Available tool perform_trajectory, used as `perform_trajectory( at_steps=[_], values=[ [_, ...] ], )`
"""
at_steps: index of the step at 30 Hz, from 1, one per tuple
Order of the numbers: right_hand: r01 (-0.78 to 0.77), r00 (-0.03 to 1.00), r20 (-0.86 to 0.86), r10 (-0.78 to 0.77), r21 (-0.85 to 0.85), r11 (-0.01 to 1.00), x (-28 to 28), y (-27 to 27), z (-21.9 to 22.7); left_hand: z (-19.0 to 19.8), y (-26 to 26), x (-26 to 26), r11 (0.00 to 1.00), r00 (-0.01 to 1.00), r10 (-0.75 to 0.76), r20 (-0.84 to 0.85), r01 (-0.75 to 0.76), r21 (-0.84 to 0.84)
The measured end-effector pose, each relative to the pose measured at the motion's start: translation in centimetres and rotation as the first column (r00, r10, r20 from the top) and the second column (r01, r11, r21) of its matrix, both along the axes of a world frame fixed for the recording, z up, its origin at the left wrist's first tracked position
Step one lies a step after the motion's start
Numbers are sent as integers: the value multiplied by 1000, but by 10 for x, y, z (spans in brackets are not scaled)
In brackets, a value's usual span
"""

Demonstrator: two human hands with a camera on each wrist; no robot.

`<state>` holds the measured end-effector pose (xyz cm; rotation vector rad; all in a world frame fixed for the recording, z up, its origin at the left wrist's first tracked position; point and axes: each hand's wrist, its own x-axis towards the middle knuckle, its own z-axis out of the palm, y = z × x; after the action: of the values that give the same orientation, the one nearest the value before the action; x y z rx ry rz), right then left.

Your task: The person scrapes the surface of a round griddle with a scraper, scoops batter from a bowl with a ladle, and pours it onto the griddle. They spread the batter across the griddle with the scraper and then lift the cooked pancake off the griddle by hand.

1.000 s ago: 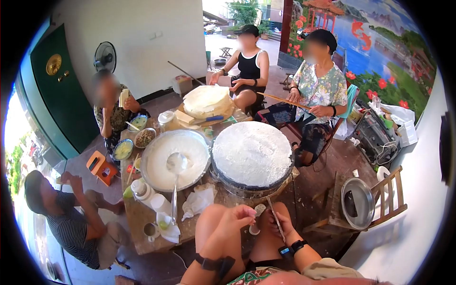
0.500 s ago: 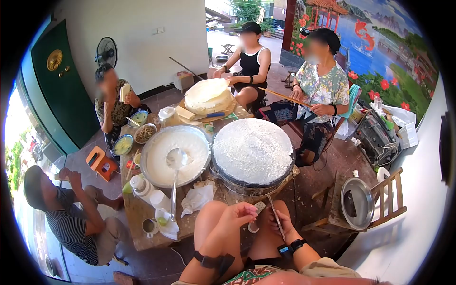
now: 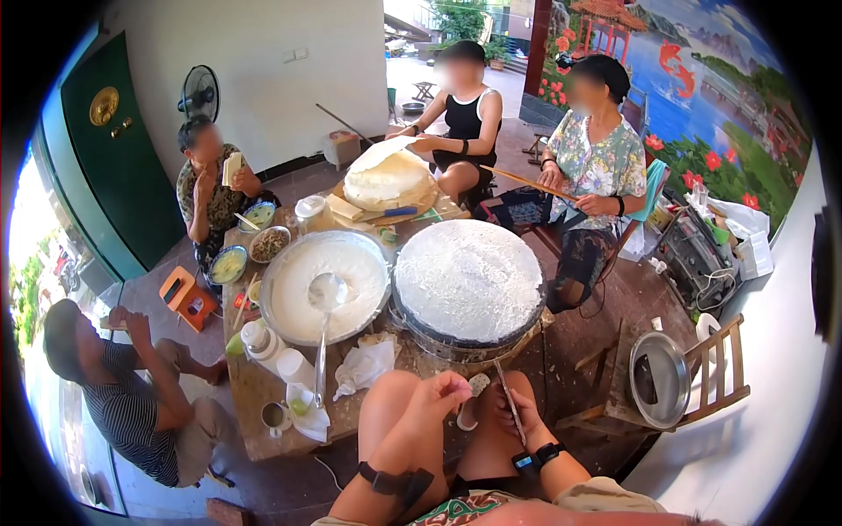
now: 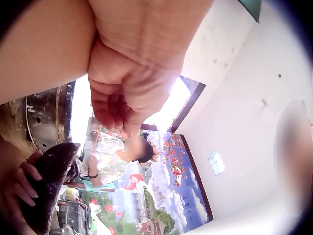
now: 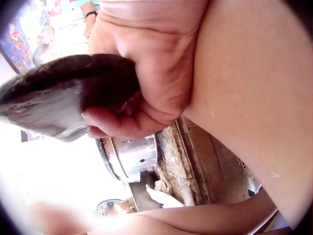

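My right hand (image 3: pixel 519 410) grips a dark, flat, curved-edged scraper (image 5: pixel 73 93) above the right thigh, seen edge-on in the head view. Its half-moon outline shows in the left wrist view. My left hand (image 3: pixel 441 394) hangs loosely curled over the left knee, thumb and fingertips close together, with nothing seen between them. Just beyond my knees is a round griddle (image 3: pixel 469 280) covered with a rough white layer of batter. To its left stands a wide metal basin (image 3: pixel 285 302) of white batter with a ladle (image 3: pixel 323 351) in it.
A stack of thin pancakes (image 3: pixel 390 186) sits on the far side of the wooden table (image 3: pixel 263 438), by a blue-handled knife (image 3: pixel 399 211). Bottles (image 3: pixel 263 344), a mug (image 3: pixel 275 416) and bowls (image 3: pixel 230 265) stand left. Several people sit around; one holds a long stick (image 3: pixel 526 180).
Across the table, a person has lifted and shifted the top sheet on the pancake stack. The view has tilted slightly. Both my hands stay where they were.
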<state>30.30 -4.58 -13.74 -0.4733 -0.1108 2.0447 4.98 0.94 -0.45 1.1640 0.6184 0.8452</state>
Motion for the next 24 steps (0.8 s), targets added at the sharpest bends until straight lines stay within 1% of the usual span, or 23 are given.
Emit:
perform_trajectory(
  at_steps=[4,7,10,13,16,19,22,24],
  values=[
    [-14,999,49,13,14,1000,0,0,0,7,-3,2,998,995,55,-80,-53,30],
    [-4,1000,30,4,20,1000,1,0,-5,7,-3,7,963,971,140,-195,-88,256],
    [-30,999,-19,31,43,999,2,1,-9,15,-7,9,957,928,108,-355,0,291],
    [-26,999,-27,28,50,998,3,0,-8,12,-7,11,891,823,143,-550,135,434],
    [-13,1000,-8,13,42,999,3,-1,-8,15,-8,11,861,816,129,-563,189,472],
    [3,1000,6,-3,48,999,2,-1,-5,8,-9,14,783,859,206,-468,142,605],
    [-4,1000,-10,5,48,999,1,-2,-4,18,-9,12,810,806,176,-565,208,549],
    [25,999,31,-24,-14,1000,0,-2,-1,18,-8,10,835,810,115,-575,236,498]
  ],
)
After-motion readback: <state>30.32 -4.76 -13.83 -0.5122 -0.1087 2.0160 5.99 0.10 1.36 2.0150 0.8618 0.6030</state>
